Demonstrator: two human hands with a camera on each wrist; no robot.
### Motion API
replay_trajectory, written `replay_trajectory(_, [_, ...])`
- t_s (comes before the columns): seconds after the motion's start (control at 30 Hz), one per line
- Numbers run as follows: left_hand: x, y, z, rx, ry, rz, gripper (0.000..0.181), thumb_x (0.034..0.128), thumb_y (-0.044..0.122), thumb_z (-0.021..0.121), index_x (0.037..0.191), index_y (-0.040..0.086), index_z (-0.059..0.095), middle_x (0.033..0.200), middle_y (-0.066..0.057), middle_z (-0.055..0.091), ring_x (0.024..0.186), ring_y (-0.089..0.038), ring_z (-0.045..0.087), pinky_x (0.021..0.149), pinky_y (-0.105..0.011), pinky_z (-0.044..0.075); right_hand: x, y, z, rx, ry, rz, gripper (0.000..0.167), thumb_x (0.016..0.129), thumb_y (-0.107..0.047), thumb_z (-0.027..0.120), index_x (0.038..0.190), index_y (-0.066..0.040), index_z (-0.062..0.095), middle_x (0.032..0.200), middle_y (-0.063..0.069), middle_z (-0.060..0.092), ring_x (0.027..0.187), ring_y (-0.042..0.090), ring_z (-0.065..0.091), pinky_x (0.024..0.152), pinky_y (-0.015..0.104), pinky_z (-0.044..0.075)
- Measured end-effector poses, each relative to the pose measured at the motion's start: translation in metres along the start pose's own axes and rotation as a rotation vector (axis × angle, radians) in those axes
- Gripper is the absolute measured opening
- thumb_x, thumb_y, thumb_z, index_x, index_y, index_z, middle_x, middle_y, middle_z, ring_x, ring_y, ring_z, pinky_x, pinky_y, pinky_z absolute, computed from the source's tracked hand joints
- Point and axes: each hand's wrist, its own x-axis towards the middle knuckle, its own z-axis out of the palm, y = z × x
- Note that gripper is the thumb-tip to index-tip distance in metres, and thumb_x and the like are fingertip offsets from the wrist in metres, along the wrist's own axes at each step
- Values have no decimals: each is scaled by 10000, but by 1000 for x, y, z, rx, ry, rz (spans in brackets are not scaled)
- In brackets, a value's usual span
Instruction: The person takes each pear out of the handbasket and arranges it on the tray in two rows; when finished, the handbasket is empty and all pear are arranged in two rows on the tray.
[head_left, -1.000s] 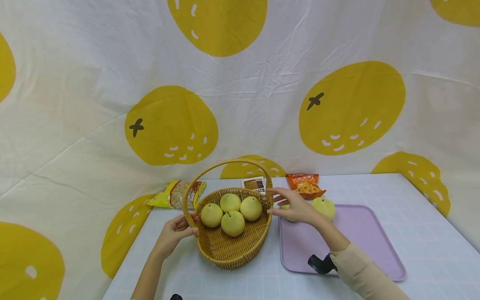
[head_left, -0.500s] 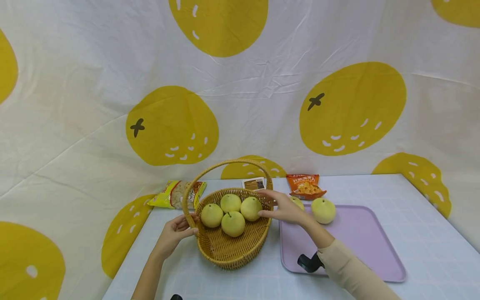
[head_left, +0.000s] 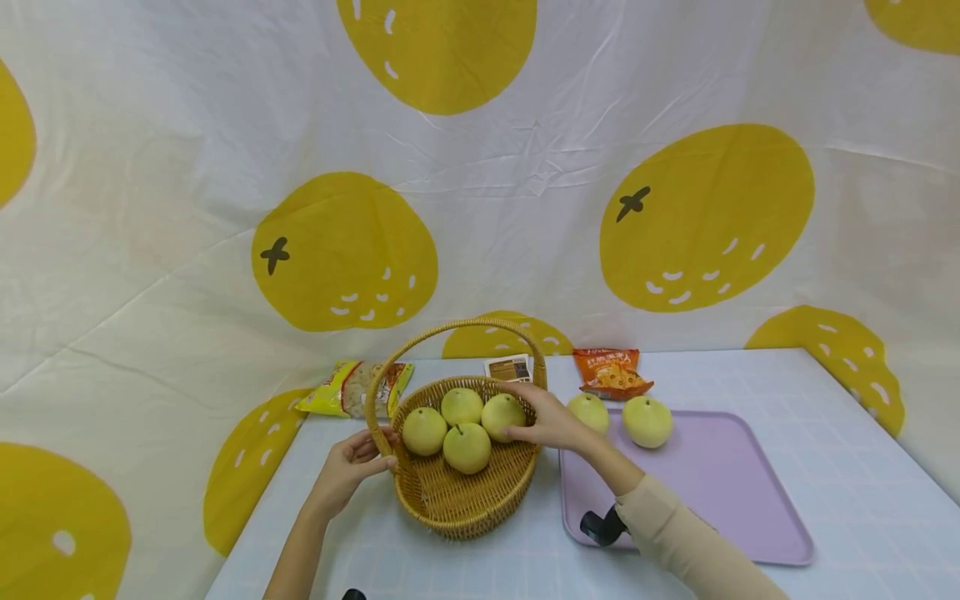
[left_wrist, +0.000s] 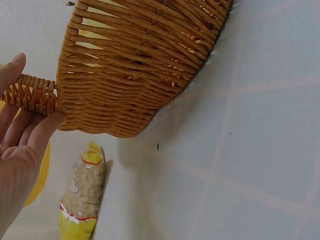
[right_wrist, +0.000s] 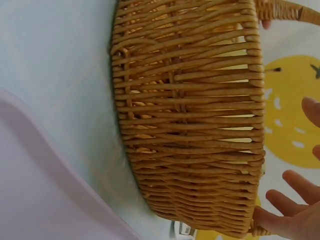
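A wicker basket (head_left: 468, 521) with a tall hoop handle stands on the table, several round yellow-green pears (head_left: 467, 448) inside it. My left hand (head_left: 341, 475) grips the foot of the handle on the left side; in the left wrist view its thumb and fingers lie on either side of the wicker handle (left_wrist: 35, 95). My right hand (head_left: 551, 421) reaches over the basket's right rim, fingers spread around the rightmost pear (head_left: 502, 417). In the right wrist view those fingers (right_wrist: 300, 186) stand apart above the rim; whether they touch the pear is hidden.
Right of the basket lies a purple tray (head_left: 720, 492) with two pears (head_left: 647, 422) at its far left corner. Behind are a yellow snack bag (head_left: 348, 389), an orange snack bag (head_left: 611, 372) and a small printed packet (head_left: 508, 367). A fruit-print cloth (head_left: 525, 217) hangs behind the table.
My right hand has moved left from the basket's right handle foot to the rightmost pear, uncovering the pear on the tray's left. The left hand and basket stay put.
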Motion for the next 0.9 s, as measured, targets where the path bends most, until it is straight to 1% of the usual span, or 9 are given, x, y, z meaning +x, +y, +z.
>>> replay_trajectory(0.23, [0,-1,-1,-2,-3,-1,525,831,8,685,1291,-114,463,1256,-341,508,1103,-192,607,858,-270,527,4,5,7,-16,14,12,694,806,-151,738,1392,24,410,1382,199,469,1265,375,436,1030,524,369])
replay_trajectory(0.4, [-1,-1,-1,1,1,6,530,830,5,685,1292,-122,457,1240,-313,536,1099,-189,609,854,-268,529,10,8,10,-18,14,59,695,813,-158,734,1402,6,404,1379,208,468,1260,383,440,1024,523,377])
replay_trajectory(0.57, [-1,-1,-1,-1,0,9,534,831,2,684,1290,-136,449,1222,-282,565,1091,-181,613,849,-268,530,15,10,13,-12,-8,125,697,816,-147,732,1415,-20,397,1392,205,455,1273,389,421,1030,529,369])
replay_trajectory(0.73, [-1,0,-1,-9,-13,9,537,836,2,679,1301,-130,444,1233,-289,555,1117,-224,599,857,-267,527,19,14,16,-20,-35,152,709,809,-123,733,1412,14,385,1389,219,450,1264,402,423,1020,544,370])
replay_trajectory(0.9, [-1,2,1,-12,-4,-8,541,835,6,682,1309,-113,450,1244,-281,551,1139,-250,583,864,-261,522,22,18,20,-44,-58,183,707,783,-104,749,1387,37,410,1374,233,457,1250,409,430,1011,555,372])
